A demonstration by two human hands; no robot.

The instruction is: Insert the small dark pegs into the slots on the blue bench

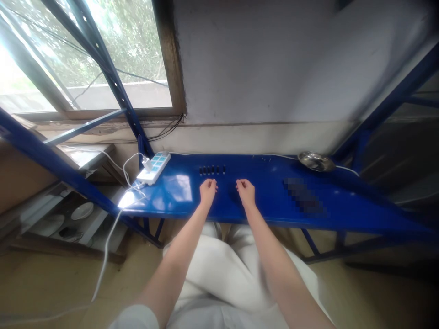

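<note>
My left hand (207, 191) is just over the blue table (178, 205), its fingers pinched together. Across a short gap, my right hand (246, 192) is held the same way, thumb against fingers. Whether either pinch has something small in it cannot be made out. Just beyond my left hand, several small dark cylindrical pieces (208, 170) stand or lie in a row; one at the right end (224, 169) is slightly apart. Neither hand touches them. Farther back, some tiny light-coloured bits (265, 159) are scattered near the table's rear edge.
A white power strip (155, 169) with a plugged-in charger lies at the table's left end, its white cable (107, 246) trailing to the floor. A shiny metal dish (315, 161) sits at the back right. Nearer is a blurred-out dark object (303, 195). Blue metal posts (125, 98) frame the table.
</note>
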